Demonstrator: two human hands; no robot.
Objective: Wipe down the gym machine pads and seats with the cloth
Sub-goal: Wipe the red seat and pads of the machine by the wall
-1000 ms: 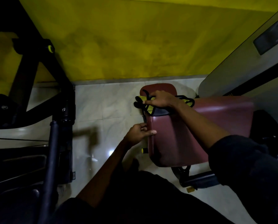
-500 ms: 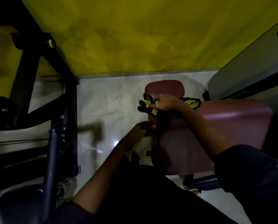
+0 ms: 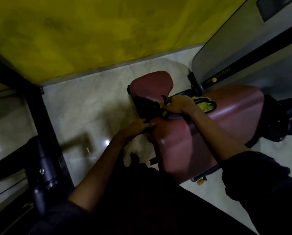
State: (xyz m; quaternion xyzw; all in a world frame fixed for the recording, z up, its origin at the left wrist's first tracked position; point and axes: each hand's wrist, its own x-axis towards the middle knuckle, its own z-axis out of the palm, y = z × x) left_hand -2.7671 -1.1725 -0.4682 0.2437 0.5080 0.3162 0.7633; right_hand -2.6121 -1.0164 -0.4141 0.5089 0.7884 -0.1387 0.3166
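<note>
Since half second back: left hand [image 3: 138, 126] crept farther along left edge of seat pad [image 3: 201, 138], closer to right hand [image 3: 177, 106]; view rolled. Right hand clutches yellow-black cloth [image 3: 205, 106], knuckles up, pressing it into dip between seat pad and small far pad [image 3: 152, 83]. Left fingers curled over seat pad's far-left corner, forearm reaching in from near left. Grey machine panel [image 3: 243, 48] far right; black frame [image 3: 40, 133] left; yellow wall [image 3: 91, 31] far.

The cloth [image 3: 205, 106] lies on the seat [image 3: 230, 121], wall [image 3: 108, 31] behind, machine frame [image 3: 40, 126] left.
</note>
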